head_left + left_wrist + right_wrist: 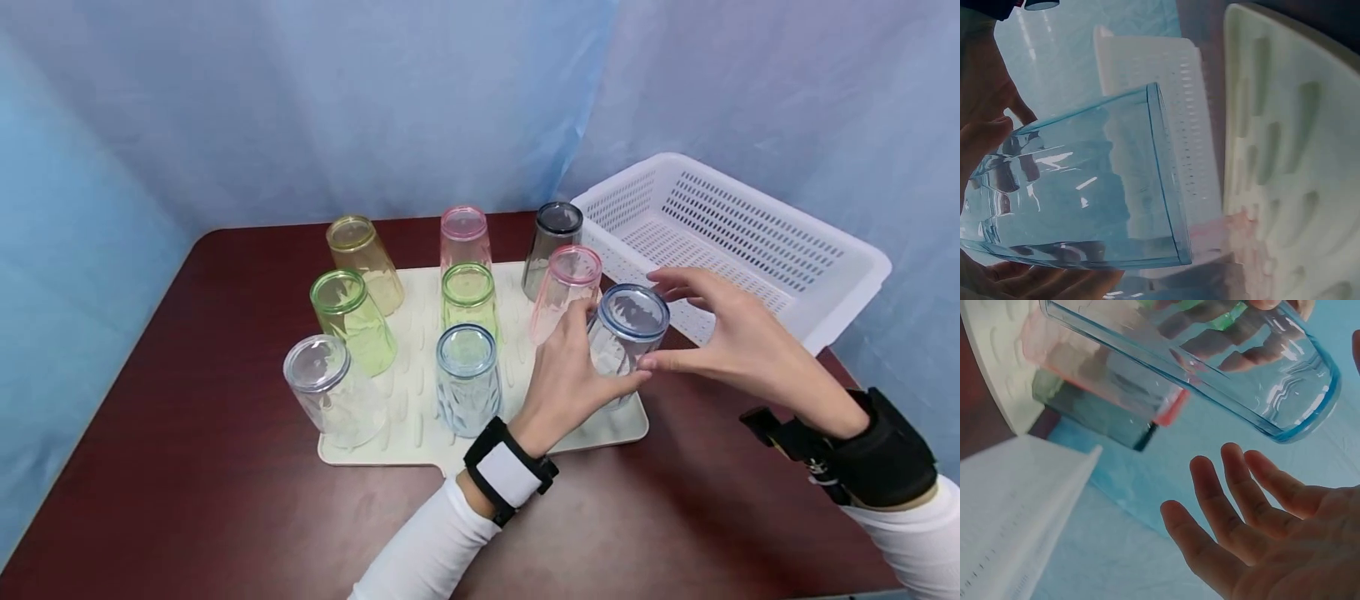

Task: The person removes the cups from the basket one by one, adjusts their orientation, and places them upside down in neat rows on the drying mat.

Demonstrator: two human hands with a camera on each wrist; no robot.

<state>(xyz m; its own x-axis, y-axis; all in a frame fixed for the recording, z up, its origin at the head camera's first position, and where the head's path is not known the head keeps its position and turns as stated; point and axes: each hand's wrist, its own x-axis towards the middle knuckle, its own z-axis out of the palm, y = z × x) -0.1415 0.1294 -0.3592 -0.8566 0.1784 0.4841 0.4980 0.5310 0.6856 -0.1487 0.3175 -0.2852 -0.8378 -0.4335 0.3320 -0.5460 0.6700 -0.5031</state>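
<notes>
A dark red table (225,500) carries everything, with blue sheeting (375,100) hung behind it. At the far right sits a white slotted basket (840,275), its near corner just beside the hands. Left of it lies a cream ridged mat (420,417) holding upturned cups in rows: a yellow cup (363,262), two green cups (351,321), a pink cup (465,236), a grey cup (553,246), a clear cup (330,390) and a blue cup (467,379) at the front. A second pink cup (564,292) stands right behind the left hand, close against the held cup; whether they touch is hard to say.

The left hand (566,375) grips a pale blue cup (626,333), base up, at the mat's near right corner, fingers wrapped round its side. It looks tilted and perhaps off the mat. The right hand (731,337) is spread wide over the cup's right side, thumb at the cup's side and fingers above its base; the wrist view shows its fingers (1235,506) apart from the cup, holding nothing.
</notes>
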